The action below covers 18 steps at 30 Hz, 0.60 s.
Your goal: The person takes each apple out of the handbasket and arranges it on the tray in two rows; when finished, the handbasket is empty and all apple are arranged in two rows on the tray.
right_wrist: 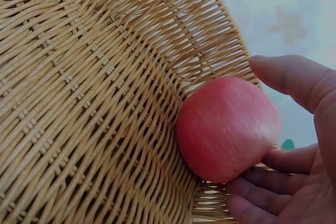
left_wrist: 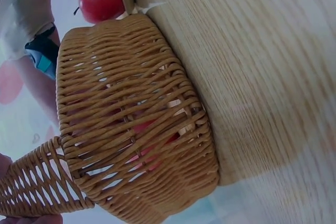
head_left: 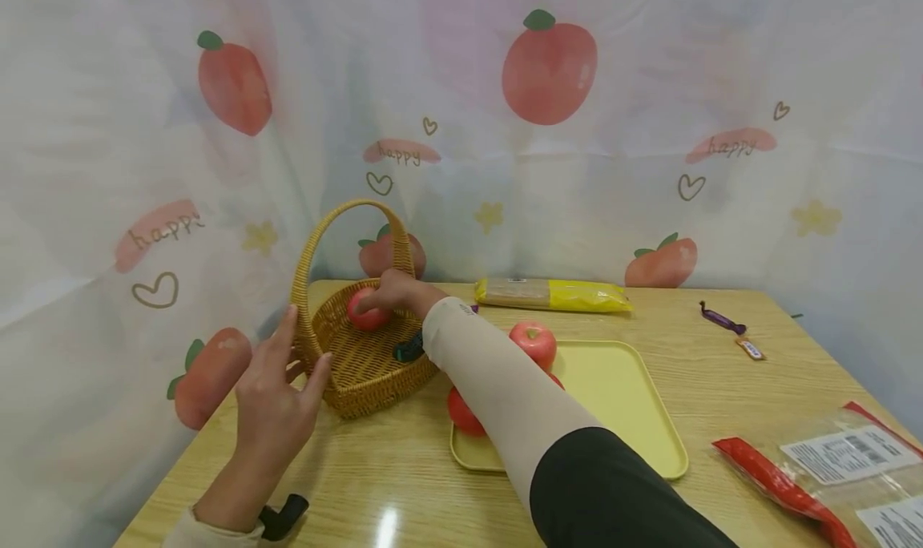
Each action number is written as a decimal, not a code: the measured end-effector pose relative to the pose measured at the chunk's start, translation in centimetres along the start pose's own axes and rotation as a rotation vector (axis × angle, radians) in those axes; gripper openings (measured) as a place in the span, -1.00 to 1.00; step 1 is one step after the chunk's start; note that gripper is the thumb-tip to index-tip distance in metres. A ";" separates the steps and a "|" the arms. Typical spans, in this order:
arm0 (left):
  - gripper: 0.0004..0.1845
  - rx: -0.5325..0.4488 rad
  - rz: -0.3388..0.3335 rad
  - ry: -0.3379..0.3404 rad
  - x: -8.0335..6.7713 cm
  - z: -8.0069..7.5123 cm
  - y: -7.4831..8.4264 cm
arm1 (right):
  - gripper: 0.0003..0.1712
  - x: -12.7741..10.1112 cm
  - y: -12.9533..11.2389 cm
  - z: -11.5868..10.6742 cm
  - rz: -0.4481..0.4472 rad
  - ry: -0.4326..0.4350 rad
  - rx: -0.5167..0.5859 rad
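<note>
- Round pink-red apple (right_wrist: 227, 128) is inside the woven tan wicker basket (head_left: 360, 364), low against the inner wall; whether it touches the bottom, can't tell.
- R hand (head_left: 392, 290) has it — fingers (right_wrist: 294, 77) curled round the apple from above/side, grip closed on the fruit, wrist coming in over the basket's near rim.
- Key relation: apple sits under the R hand, between it and the basket weave, just below the arched handle (head_left: 346, 219) (handle loop is beside the hand, not round it).
- L hand (head_left: 277, 388) is at the basket's left outer side, fingers straight and spread, holding nothing; contact w/ rim unclear in head view.
- R hand is on the apple; L hand is farther, outside the wall.
- Basket stands on the pale wood bench (head_left: 404, 476), near its back-left corner.
- Just right of it: flat yellow plastic tray (head_left: 627, 396) w/ more red apples (head_left: 534, 341), partly hidden by the sleeve.
- Further off: yellow packet (head_left: 555, 294) along the back edge, red-and-clear bag (head_left: 815, 476) at front right.
</note>
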<state>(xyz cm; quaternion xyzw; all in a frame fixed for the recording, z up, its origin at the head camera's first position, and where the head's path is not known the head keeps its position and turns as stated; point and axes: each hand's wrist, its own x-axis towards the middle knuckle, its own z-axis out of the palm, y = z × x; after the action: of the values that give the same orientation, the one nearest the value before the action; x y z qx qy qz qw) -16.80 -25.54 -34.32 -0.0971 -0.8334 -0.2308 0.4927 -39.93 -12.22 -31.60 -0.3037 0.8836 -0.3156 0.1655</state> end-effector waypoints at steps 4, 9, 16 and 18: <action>-0.02 0.021 0.005 -0.001 -0.1 0.0 0.0 | -0.12 0.4 0.0 0.5 -0.005 -0.013 -0.009; -0.04 0.021 0.001 -0.012 -0.2 0.0 -0.2 | -0.13 1.1 0.5 1.4 -0.006 -0.008 0.017; -0.05 0.010 -0.007 -0.015 0.0 0.1 -0.2 | -0.09 1.7 0.6 1.7 0.013 -0.009 0.060; -0.05 0.015 -0.008 -0.012 0.0 0.1 -0.2 | -0.08 1.8 0.4 1.6 0.022 -0.009 0.059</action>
<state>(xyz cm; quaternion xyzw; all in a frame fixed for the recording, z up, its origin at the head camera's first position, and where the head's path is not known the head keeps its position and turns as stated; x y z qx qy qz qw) -16.97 -25.62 -34.40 -0.0916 -0.8384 -0.2259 0.4875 -40.69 -13.83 -33.27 -0.2906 0.8764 -0.3381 0.1819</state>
